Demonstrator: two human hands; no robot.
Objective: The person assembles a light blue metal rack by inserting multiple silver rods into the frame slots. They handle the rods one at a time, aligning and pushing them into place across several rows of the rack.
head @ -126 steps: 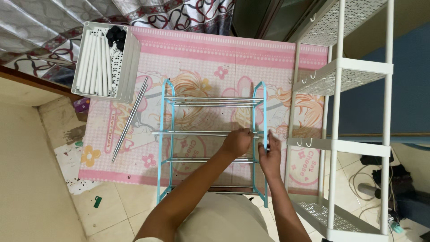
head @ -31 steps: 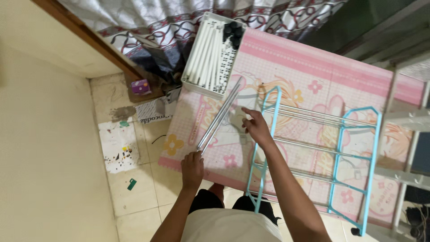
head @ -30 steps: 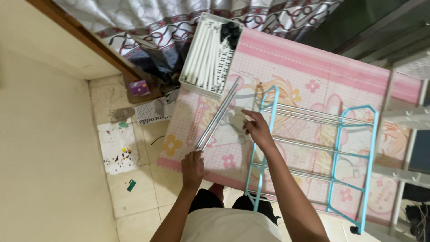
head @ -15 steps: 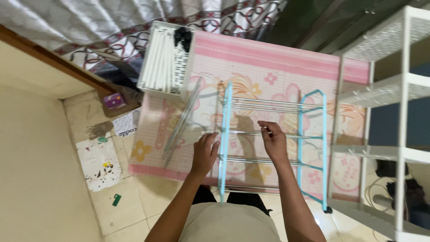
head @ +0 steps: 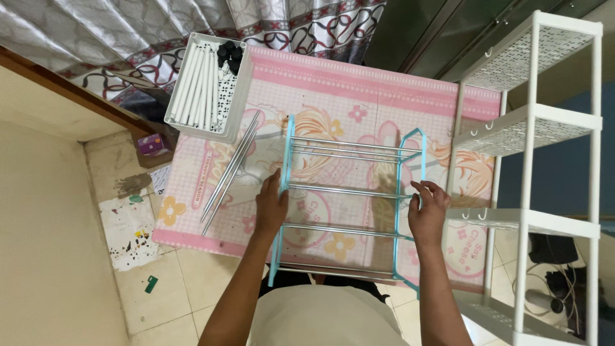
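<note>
A small rack with light blue side frames [head: 286, 154] and silver crossbars [head: 346, 191] stands on a pink patterned mat [head: 359, 90] in front of me. My left hand [head: 271, 206] grips the left blue side frame about halfway down. On the right blue side frame rests my right hand [head: 428, 210], fingers curled around it. Loose silver rods [head: 230, 168] lie on the mat just left of the rack.
A white box [head: 208, 83] of white tubes and black caps sits at the mat's upper left. A tall white shelving unit [head: 532, 166] stands close on the right. Patterned curtain fabric [head: 128, 38] hangs at the top. Tiled floor with paint stains [head: 128, 224] lies to the left.
My view has swung back over the rack. My left hand left the loose rods and took the left side frame; my right hand shifted to the right side frame.
</note>
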